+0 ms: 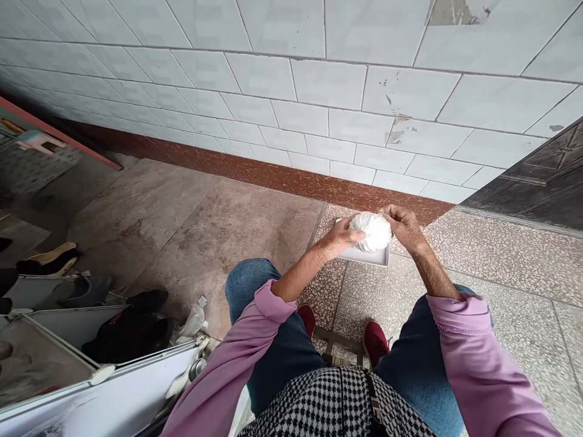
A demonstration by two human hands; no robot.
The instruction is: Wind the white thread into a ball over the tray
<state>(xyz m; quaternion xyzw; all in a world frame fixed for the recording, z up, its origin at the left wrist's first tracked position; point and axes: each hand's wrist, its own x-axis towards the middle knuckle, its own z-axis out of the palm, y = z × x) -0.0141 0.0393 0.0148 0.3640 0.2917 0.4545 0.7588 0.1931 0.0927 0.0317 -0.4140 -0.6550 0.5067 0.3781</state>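
A round white ruffled bundle (374,232), with a layered or pleated surface, is held up in front of my knees; its material is hard to make out. My left hand (342,235) grips it from the left, the thumb lying over its front. At its right edge the fingers of my right hand (403,226) are pinched together, and what they grip there is too small to see. Below the bundle is a shallow white tray (380,260), partly hidden by it and by my left hand.
A white tiled wall (273,121) with a red-brown base strip (218,162) rises ahead. A dark door (542,176) stands at right. To the left are a white shelf unit (136,388) with dark items, a shoe (50,260) and a crumpled plastic bag (194,318).
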